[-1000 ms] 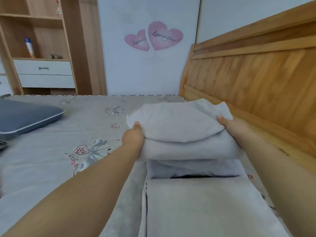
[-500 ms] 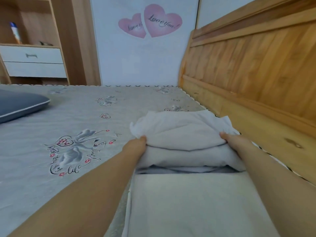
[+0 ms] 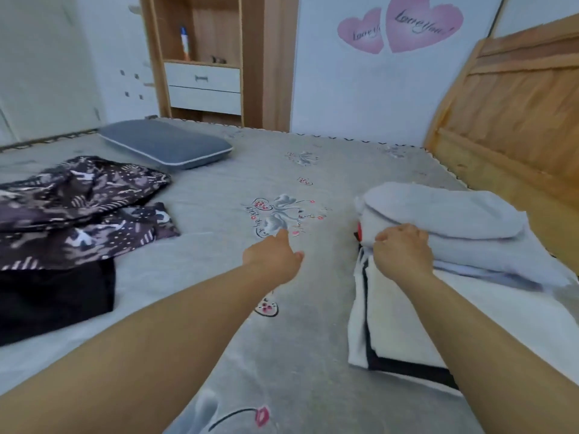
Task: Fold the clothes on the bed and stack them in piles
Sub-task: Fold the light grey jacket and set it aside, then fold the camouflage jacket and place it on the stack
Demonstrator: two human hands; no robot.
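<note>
Head view: pale grey folded clothes point(image 3: 445, 214) lie stacked beyond the loosely curled right hand point(image 3: 402, 249); left hand point(image 3: 274, 255) hovers relaxed, holding nothing.

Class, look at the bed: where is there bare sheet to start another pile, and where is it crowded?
Bare sheet runs down the middle, between the patterned dark clothes and the folded white pile, under the left hand. More lies beyond, between the grey pillow and the wooden headboard. The bed's left side and the strip along the headboard are crowded.
</note>
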